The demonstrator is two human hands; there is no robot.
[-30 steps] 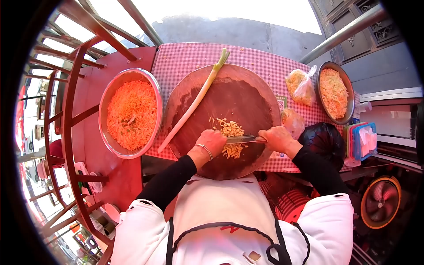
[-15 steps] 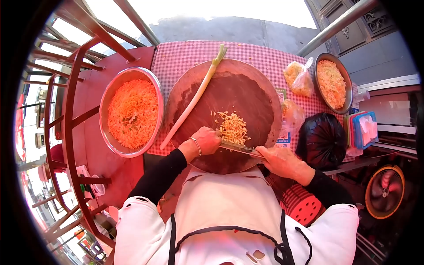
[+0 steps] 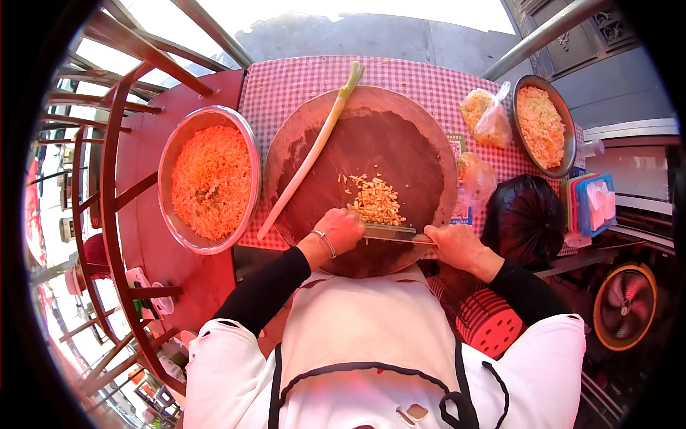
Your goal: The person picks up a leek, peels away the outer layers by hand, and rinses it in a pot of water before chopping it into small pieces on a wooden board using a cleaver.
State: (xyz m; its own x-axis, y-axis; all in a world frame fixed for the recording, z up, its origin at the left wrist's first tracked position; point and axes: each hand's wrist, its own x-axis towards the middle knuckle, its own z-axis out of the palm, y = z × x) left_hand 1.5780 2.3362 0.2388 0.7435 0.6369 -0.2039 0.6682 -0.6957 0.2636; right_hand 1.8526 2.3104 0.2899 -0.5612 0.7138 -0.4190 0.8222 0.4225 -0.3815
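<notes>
Fingers: right hand (image 3: 455,245) curls shut around the knife (image 3: 389,232) handle; left hand (image 3: 341,229) lies bent, fingers pressing on the far end of the blade.
Knife: flat across the near side of the board (image 3: 400,154), blade between both hands.
Chopped bits (image 3: 374,201): pale heap on the board, just beyond the blade.
Leek (image 3: 312,151): long stalk lying aslant on the board's left part, apart from the heap.
Basin (image 3: 187,136): left of the board, full of orange shreds.
Bowl (image 3: 568,146): right of the board, near a bag (image 3: 487,121).
</notes>
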